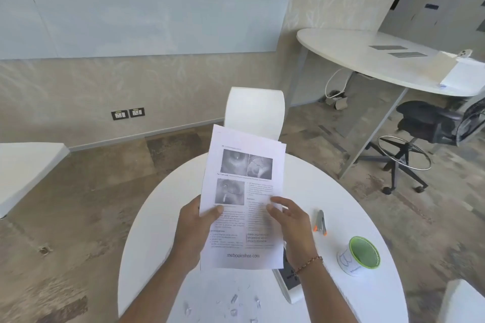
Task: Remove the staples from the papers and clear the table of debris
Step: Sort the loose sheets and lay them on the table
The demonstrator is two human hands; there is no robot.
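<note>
One stack of papers (pixel 242 202) is held upright above the round white table (pixel 162 217); several sheets are seen fanned at the top edge, exact count not determinable. Two hands are engaged. The left hand (pixel 195 228) is clamped on the stack's left edge, thumb on the printed face. The right hand (pixel 291 220) is laid on the right side of the face, fingers (pixel 278 203) spread and lightly curled; whether its grip is closed on the sheets cannot be told. One beaded bracelet (pixel 309 263) is worn on the right wrist.

Below the grip, near the table's front edge, loose staples (pixel 233 301) are scattered; about six pieces are visible. Right of the right hand's grip, one staple remover (pixel 320 222) with orange tips is lying flat. Further right and lower, one green-lined cup (pixel 360 255) is standing. Under the right forearm, one white device (pixel 290 280) is partly hidden.
</note>
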